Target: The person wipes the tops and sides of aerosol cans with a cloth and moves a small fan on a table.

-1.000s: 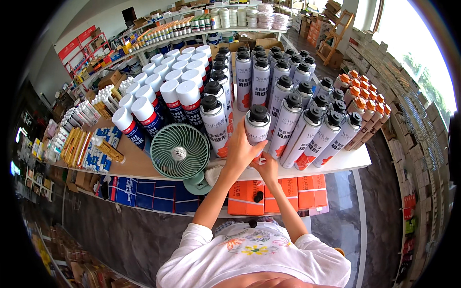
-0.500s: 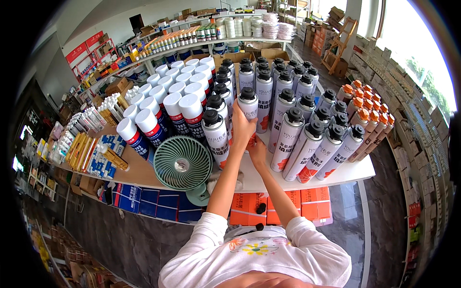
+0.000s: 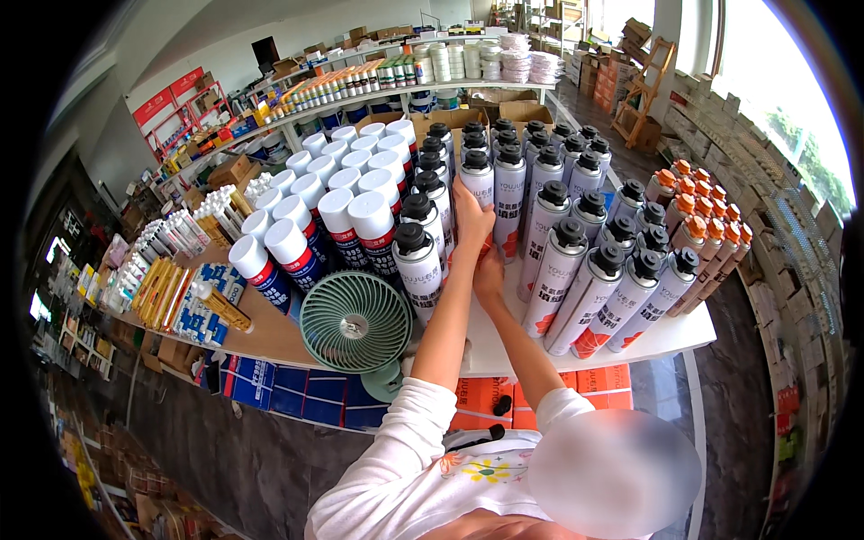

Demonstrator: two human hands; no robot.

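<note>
Both my arms reach forward over the table. My left hand point(image 3: 474, 214) is wrapped round the body of a pale aerosol can point(image 3: 480, 181) with a black cap, in a gap between the rows. Lower down, my right hand point(image 3: 489, 272) holds the same can near its red-marked base; its fingertips are mostly hidden. The can stands upright, close to the other cans behind it. Similar black-capped cans point(image 3: 552, 270) crowd the right side, and a short row of them point(image 3: 421, 270) stands just left of my forearm. Whether the can's base touches the table cannot be seen.
A green round fan point(image 3: 355, 321) stands by the table's point(image 3: 670, 335) near edge. White-capped blue cans point(image 3: 371, 216) fill the left, with sealant tubes point(image 3: 220, 306) beyond. Orange-capped tubes point(image 3: 693, 229) stand at the right. Orange boxes point(image 3: 481, 403) and blue boxes point(image 3: 288, 391) lie below.
Both hands have moved farther from me with the can, bringing it nearer the cans behind. The whole view has shifted slightly down and right.
</note>
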